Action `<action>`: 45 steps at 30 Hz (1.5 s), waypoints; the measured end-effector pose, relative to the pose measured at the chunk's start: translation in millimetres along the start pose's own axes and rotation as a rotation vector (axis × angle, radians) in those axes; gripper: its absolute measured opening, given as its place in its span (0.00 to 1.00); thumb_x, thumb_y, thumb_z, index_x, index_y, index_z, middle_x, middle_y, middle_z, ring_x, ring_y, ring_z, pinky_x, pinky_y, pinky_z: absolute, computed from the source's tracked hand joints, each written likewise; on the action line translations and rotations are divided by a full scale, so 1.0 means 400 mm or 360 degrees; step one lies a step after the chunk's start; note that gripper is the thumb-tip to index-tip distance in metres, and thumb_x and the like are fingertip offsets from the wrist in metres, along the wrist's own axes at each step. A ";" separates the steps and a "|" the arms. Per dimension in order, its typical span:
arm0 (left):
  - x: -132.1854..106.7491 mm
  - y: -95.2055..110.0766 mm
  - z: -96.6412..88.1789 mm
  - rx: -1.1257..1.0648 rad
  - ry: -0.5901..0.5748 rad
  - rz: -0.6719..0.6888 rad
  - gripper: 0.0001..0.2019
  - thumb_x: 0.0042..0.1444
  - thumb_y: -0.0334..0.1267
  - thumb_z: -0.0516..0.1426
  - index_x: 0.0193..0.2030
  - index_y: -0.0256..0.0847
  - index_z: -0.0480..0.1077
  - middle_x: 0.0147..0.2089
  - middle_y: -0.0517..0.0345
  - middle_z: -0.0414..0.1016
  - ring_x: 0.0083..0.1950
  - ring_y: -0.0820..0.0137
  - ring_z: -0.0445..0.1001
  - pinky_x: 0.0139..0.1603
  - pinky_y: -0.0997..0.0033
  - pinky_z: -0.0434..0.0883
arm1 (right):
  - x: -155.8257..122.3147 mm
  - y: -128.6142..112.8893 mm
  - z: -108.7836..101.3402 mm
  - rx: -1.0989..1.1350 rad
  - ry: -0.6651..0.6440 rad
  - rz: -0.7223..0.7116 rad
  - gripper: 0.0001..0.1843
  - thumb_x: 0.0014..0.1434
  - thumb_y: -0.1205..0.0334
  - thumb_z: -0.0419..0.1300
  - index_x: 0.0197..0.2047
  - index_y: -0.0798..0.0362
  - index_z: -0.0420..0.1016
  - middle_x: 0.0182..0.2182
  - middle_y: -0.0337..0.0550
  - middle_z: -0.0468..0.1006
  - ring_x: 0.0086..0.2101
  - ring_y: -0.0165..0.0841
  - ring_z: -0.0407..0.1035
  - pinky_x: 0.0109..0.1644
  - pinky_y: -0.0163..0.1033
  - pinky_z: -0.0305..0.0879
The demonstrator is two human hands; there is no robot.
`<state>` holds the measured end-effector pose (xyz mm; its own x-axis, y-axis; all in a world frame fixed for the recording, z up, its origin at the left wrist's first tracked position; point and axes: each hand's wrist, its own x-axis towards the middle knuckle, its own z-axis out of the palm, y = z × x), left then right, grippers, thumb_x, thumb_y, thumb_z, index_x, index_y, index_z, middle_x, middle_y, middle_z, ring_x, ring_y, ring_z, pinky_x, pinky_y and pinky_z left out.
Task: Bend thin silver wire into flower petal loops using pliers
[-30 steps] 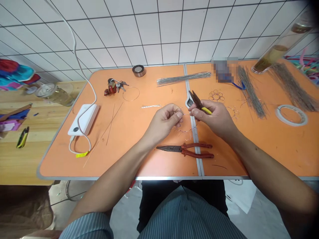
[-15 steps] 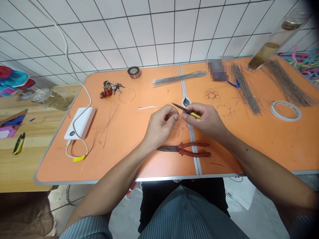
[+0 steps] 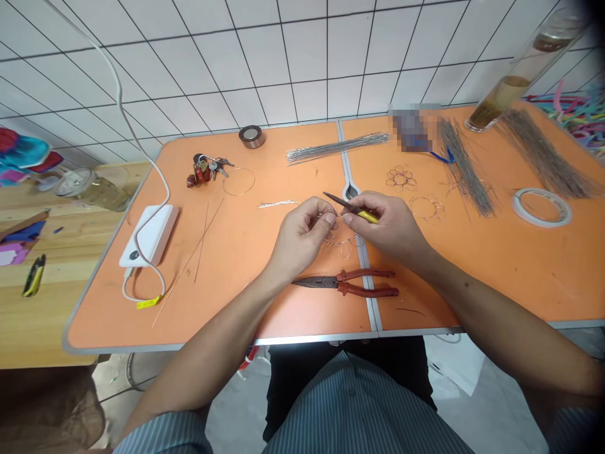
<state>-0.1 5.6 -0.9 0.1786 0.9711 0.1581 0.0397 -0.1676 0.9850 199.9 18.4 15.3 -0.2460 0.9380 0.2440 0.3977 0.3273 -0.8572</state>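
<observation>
My left hand [image 3: 307, 233] is closed, pinching a thin wire loop piece [image 3: 341, 244] whose small petal-like loops hang below the fingers. Close beside it, my right hand [image 3: 390, 226] is closed around a slim dark pointed tool with a yellow end [image 3: 368, 216]; its tip points up and left. The right thumb and forefinger meet at the wire near the left fingertips, where the exact grip is hidden. Below both hands lie red-handled long-nose pliers [image 3: 347, 282]. Flower-shaped wire pieces rest to the right, one dark [image 3: 401, 178] and one copper-coloured [image 3: 426, 208].
On the orange table [image 3: 265, 246] are a bundle of straight wires [image 3: 336, 147], darker wire bundles [image 3: 466, 167], a tape roll [image 3: 251, 136], a white tape ring [image 3: 541, 207], keys [image 3: 216, 166] and a white power bank [image 3: 149, 236] with a cable. A tall bottle [image 3: 524, 72] stands back right.
The wire loops below my fingers have shifted slightly and more of them shows. Both hands keep their grips in nearly the same place; the whole view has shifted a little.
</observation>
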 end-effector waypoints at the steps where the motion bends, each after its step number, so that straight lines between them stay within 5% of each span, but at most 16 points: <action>1: 0.000 -0.002 0.000 -0.0003 -0.0001 -0.0004 0.11 0.68 0.45 0.66 0.38 0.42 0.74 0.34 0.58 0.77 0.34 0.71 0.74 0.38 0.70 0.72 | 0.000 0.000 0.001 0.0000 0.0006 0.0001 0.06 0.64 0.58 0.67 0.36 0.49 0.83 0.33 0.41 0.82 0.36 0.37 0.72 0.42 0.43 0.64; 19: -0.004 -0.004 0.012 -0.0061 0.0006 0.0108 0.15 0.70 0.49 0.65 0.38 0.42 0.71 0.35 0.58 0.80 0.33 0.72 0.75 0.38 0.70 0.74 | -0.003 0.015 0.020 0.0020 0.0008 -0.0025 0.08 0.64 0.55 0.69 0.35 0.49 0.85 0.32 0.40 0.80 0.36 0.37 0.73 0.42 0.43 0.63; 32: -0.007 0.007 0.006 0.0013 -0.0003 0.0080 0.11 0.70 0.43 0.64 0.37 0.42 0.72 0.35 0.58 0.78 0.34 0.72 0.75 0.38 0.70 0.72 | -0.001 0.018 0.030 0.0310 -0.0057 0.0198 0.10 0.61 0.53 0.71 0.35 0.51 0.83 0.30 0.37 0.80 0.33 0.34 0.69 0.39 0.40 0.63; 45: -0.007 0.002 0.011 -0.0089 -0.0019 0.0029 0.10 0.70 0.41 0.63 0.37 0.42 0.72 0.35 0.59 0.78 0.33 0.73 0.75 0.37 0.70 0.73 | -0.009 0.020 0.038 0.0179 0.0056 -0.0054 0.10 0.64 0.56 0.68 0.32 0.49 0.81 0.30 0.38 0.77 0.32 0.34 0.66 0.39 0.42 0.60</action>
<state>3.7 2.0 -0.9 0.1906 0.9659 0.1752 -0.0185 -0.1749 0.9844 190.4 16.0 0.7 -0.2260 0.9306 0.2879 0.2874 0.3461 -0.8931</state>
